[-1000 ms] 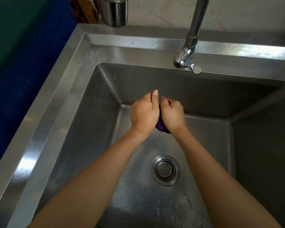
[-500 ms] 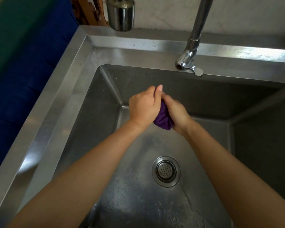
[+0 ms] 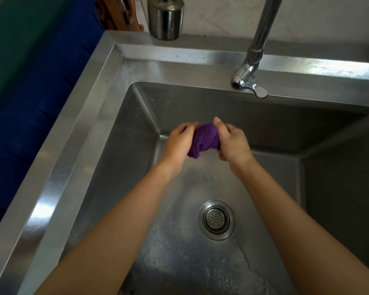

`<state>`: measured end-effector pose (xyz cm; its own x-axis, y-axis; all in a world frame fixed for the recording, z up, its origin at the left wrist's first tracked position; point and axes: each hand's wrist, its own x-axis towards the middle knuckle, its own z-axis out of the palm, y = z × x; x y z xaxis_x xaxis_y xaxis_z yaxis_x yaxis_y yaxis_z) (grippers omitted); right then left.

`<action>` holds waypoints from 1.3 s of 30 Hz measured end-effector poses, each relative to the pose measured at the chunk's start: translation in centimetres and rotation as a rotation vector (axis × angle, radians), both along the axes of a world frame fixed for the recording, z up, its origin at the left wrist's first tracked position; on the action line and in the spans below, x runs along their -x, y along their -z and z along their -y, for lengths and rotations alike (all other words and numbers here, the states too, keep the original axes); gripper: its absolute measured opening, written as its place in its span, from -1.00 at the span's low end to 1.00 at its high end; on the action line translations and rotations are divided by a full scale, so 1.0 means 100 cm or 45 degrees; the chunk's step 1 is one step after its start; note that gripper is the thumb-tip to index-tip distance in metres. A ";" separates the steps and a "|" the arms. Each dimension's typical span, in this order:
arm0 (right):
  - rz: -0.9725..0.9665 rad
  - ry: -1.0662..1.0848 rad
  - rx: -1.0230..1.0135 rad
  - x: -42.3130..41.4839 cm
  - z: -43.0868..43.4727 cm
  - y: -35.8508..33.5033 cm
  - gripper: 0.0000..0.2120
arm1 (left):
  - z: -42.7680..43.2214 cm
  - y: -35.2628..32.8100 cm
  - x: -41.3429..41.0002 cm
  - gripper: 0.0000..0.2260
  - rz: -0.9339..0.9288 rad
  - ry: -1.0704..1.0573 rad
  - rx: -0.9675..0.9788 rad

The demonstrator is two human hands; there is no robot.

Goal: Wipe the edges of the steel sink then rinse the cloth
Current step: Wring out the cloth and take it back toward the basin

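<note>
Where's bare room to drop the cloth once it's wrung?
Bare: sink floor near you, left of the drain; also the left rim. Crowded: mid-basin, where left hand and right hand grip the cloth, under the tap.

Dim basin, glare on sink rim (image 3: 328, 67), wide-angle bowing

Cloth (image 3: 205, 139) solid deep purple, no print. Sink (image 3: 77, 133) bare silver-grey steel, bright white glare streaks on rim, basin darker grey. Drain strainer (image 3: 216, 219) silver, dotted with small holes. Faucet (image 3: 248, 75) shiny chrome. Steel cup (image 3: 165, 18) dark metallic. Wall (image 3: 222, 20) pale cream, faint veining. Fabric (image 3: 30, 92) at left, dark blue and green.
</note>
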<state>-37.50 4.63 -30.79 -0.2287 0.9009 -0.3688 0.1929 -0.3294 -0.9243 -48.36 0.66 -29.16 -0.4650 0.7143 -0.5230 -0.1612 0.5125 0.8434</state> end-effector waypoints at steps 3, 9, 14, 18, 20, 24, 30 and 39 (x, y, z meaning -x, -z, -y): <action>0.126 -0.037 -0.219 0.003 -0.002 -0.001 -0.56 | 0.005 -0.008 0.009 -0.55 0.266 0.307 0.238; 0.085 -0.007 -0.347 -0.002 0.000 -0.018 -0.53 | 0.010 -0.019 0.022 -0.44 0.607 0.660 0.266; -0.028 -0.058 -0.022 -0.028 0.009 -0.033 -0.61 | 0.005 -0.028 0.007 -0.87 0.518 0.344 -0.124; -0.144 -0.161 0.342 -0.056 0.013 -0.047 -0.52 | 0.015 -0.041 0.002 -0.81 0.323 0.455 -0.333; -0.175 -0.205 0.280 -0.062 0.017 -0.058 -0.64 | 0.019 -0.050 -0.002 -0.79 0.134 0.580 -0.341; -0.082 -0.095 -0.019 -0.069 0.023 -0.077 -0.85 | 0.018 -0.065 -0.006 -0.78 -0.132 0.734 -0.295; -0.567 0.111 0.114 -0.081 0.031 -0.097 -0.77 | 0.017 -0.078 -0.001 -0.84 0.322 0.781 -0.279; -0.702 0.341 0.047 -0.082 0.055 -0.094 -0.95 | 0.040 -0.074 -0.019 -0.60 0.652 0.928 -0.308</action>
<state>-29.33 -0.84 -21.35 -0.1621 0.9424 -0.2925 -0.4046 -0.3338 -0.8514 -46.42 -3.32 -21.77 0.3900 0.8562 -0.3389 -0.2509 0.4529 0.8555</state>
